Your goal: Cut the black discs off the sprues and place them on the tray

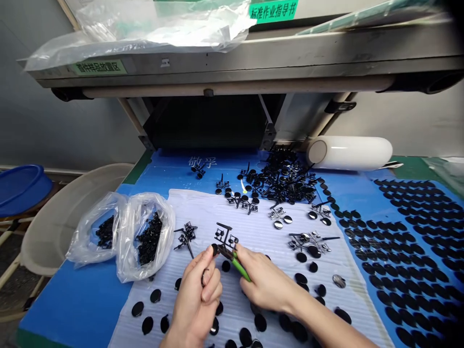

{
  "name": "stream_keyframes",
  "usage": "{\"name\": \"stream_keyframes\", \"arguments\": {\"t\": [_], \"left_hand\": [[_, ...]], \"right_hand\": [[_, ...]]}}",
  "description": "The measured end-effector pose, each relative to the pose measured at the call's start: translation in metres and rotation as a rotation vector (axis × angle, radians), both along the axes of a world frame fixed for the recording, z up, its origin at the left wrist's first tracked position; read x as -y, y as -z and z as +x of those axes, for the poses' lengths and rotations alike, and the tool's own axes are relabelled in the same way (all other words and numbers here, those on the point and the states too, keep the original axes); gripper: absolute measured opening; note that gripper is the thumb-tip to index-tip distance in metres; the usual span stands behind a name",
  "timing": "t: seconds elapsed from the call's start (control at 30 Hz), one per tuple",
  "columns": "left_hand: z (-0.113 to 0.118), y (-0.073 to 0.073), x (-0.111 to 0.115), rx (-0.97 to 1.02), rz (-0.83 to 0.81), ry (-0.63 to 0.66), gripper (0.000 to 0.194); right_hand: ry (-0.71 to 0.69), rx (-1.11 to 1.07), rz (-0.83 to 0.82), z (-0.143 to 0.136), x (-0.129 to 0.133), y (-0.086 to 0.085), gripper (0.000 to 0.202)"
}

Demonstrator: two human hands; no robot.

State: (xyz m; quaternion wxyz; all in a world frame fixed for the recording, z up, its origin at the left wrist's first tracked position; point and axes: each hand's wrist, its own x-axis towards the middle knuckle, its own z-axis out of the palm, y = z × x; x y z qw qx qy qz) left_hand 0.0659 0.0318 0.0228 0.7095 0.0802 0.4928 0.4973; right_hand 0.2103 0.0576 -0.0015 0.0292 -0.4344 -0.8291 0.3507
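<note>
My right hand (263, 278) is closed around green-handled cutters (239, 267), whose dark jaws point left at a black plastic frame (224, 234). Between thumb and fingers, my left hand (201, 295) pinches a small black round part (215, 249) right at the jaws. The frame with thin branches extends just beyond both hands. Loose black discs (155, 296) lie on the white sheet (145, 319) around my hands. More branched black frames (187, 236) rest on the sheet farther away.
Two clear bags (125, 232) with small black parts stand at the left, near a large round tub (47, 241). A heap of black frames (286, 174) lies at the back beside a white roll (353, 152). Rows of black discs (402, 261) cover the right. A metal shelf (217, 65) overhangs the table.
</note>
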Motion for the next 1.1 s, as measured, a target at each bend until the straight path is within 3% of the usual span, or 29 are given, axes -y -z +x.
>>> {"name": "stream_keyframes", "arguments": {"t": [0.2, 0.4, 0.57, 0.7, 0.83, 0.97, 1.03, 1.07, 1.1], "left_hand": [[-0.021, 0.032, -0.015, -0.401, 0.086, 0.032, 0.024], [-0.013, 0.056, -0.005, -1.097, 0.351, 0.296, 0.029], [0.012, 0.071, 0.020, -1.612, 0.667, 0.498, 0.026], [0.017, 0.077, 0.018, -1.915, 0.853, 0.580, 0.034], [0.013, 0.066, 0.005, -2.027, 1.011, 0.725, 0.047], [0.013, 0.027, -0.020, -1.905, 1.150, 1.079, 0.049], [0.008, 0.003, -0.051, -1.715, 1.143, 1.301, 0.043], [0.003, -0.007, -0.072, -1.485, 0.923, 1.485, 0.035], [-0.003, -0.015, -0.097, -1.431, 0.823, 1.494, 0.032]], "right_hand": [[-0.027, 0.084, -0.115, -0.022, -0.038, 0.012, 0.022], [0.002, 0.068, -0.215, -0.004, -0.067, 0.001, 0.014], [0.097, 0.022, -0.199, 0.022, -0.061, 0.000, 0.015], [0.163, 0.000, -0.189, 0.041, -0.043, 0.002, 0.019], [0.269, -0.042, -0.169, 0.061, -0.025, 0.002, 0.024], [0.351, -0.068, -0.163, 0.076, -0.016, 0.002, 0.027], [0.372, -0.066, -0.177, 0.080, -0.014, 0.003, 0.029], [0.387, -0.064, -0.181, 0.082, -0.012, 0.004, 0.032], [0.403, -0.066, -0.182, 0.084, -0.011, 0.006, 0.034]]}}
